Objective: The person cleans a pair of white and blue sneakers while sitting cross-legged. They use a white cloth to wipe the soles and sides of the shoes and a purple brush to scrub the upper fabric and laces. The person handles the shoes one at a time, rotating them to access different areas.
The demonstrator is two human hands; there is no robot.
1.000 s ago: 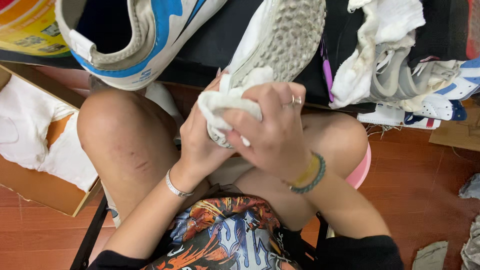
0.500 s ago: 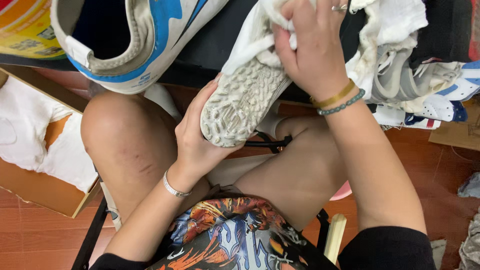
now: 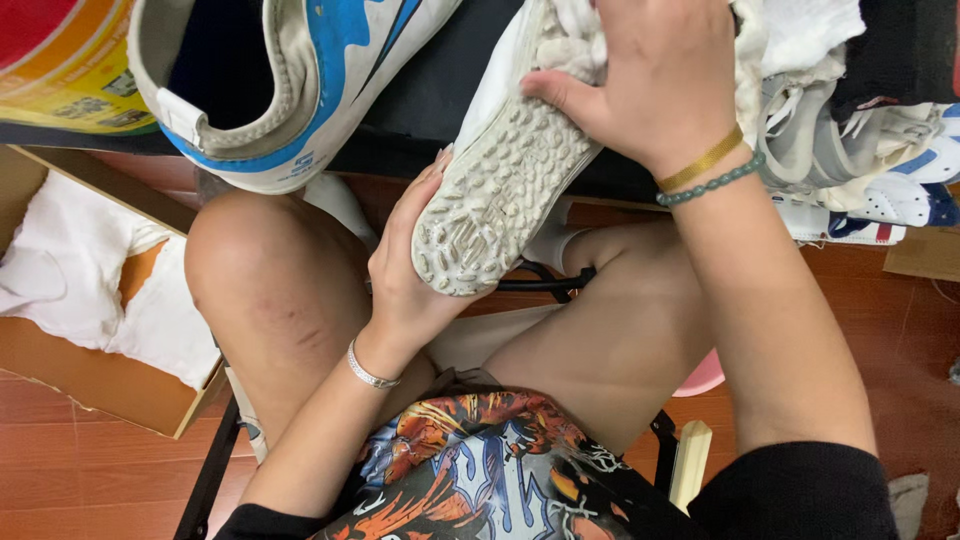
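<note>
- The left hand [image 3: 415,270] cups the heel of a white studded-sole sports shoe [image 3: 500,200], fingers curled behind it and mostly hidden; palm faces up, silver bangle at the wrist.
- The right hand [image 3: 650,75] presses a white crumpled cloth [image 3: 580,35] against the shoe's side, fingers closed over it, thumb on the sole's edge; the fingertips are cut off by the top edge.
- The shoe is held sole-up above the bare knees, just at the black desk's [image 3: 430,100] near edge.
- A white-and-blue sneaker [image 3: 300,90] lies at the desk's left; grey-white shoes [image 3: 850,130] crowd the right; an open cardboard box with white paper [image 3: 90,300] sits on the floor.
</note>
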